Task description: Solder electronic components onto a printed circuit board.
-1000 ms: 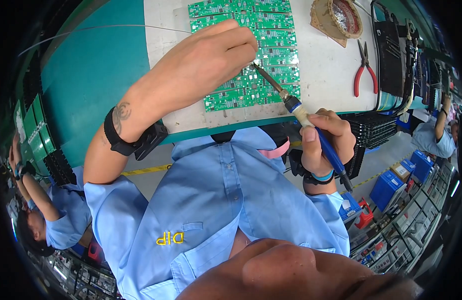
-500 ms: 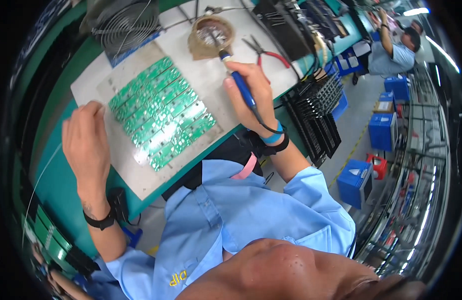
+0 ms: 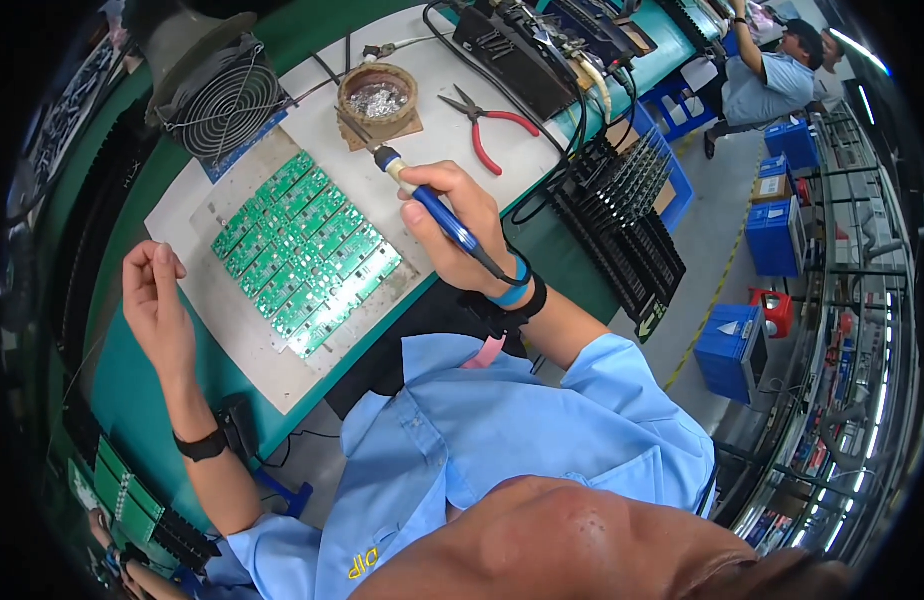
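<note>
My right hand (image 3: pixel 457 225) grips a blue-handled soldering iron (image 3: pixel 442 215) like a pen. The iron's tip points at the near side of a round brown pot (image 3: pixel 374 85) with silvery bits of metal inside. My left hand (image 3: pixel 160 305) is raised left of the boards, its fingers pinched together. A thin strand, seemingly solder wire, runs up toward that hand from the lower left; its end between the fingers is too fine to make out. Between my hands lies a panel of green circuit boards (image 3: pixel 302 255) on a pale work mat (image 3: pixel 282 382).
Red-handled pliers (image 3: pixel 487 120) lie right of the pot. A round-grilled fan (image 3: pixel 227 110) stands at the back left. Black racks (image 3: pixel 622 240) and a blue tray (image 3: pixel 672 190) are at the right. Another person (image 3: pixel 772 85) works at the far right.
My right hand has drawn the soldering iron back from inside the pot to its near side. My left hand's fingers have turned, thumb now up. The whole view has shifted slightly.
</note>
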`<action>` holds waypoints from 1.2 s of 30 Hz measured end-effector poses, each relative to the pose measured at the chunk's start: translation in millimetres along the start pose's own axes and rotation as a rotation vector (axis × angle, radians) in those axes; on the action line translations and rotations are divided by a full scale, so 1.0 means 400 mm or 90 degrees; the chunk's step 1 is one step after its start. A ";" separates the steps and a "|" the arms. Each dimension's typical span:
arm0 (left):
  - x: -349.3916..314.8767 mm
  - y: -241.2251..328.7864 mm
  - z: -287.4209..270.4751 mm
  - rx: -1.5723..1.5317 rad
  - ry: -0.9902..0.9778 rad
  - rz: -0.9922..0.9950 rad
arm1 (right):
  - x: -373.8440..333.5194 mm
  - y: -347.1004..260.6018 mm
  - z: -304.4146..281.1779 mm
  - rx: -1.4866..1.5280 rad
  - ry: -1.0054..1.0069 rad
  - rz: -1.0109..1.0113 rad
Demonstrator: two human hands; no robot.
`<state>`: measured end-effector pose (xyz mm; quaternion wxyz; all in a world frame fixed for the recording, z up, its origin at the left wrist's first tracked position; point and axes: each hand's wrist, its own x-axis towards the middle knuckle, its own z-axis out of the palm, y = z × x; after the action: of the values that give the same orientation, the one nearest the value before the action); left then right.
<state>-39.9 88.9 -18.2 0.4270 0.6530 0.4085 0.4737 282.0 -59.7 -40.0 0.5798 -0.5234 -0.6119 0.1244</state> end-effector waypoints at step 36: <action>-0.029 0.079 0.108 0.245 -0.336 0.227 | -0.029 -0.137 -0.048 0.066 -0.060 0.041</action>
<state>3.4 61.0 0.3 0.2980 0.8819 0.2458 0.2702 268.2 -100.6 0.5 0.5725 -0.5056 -0.6141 0.1987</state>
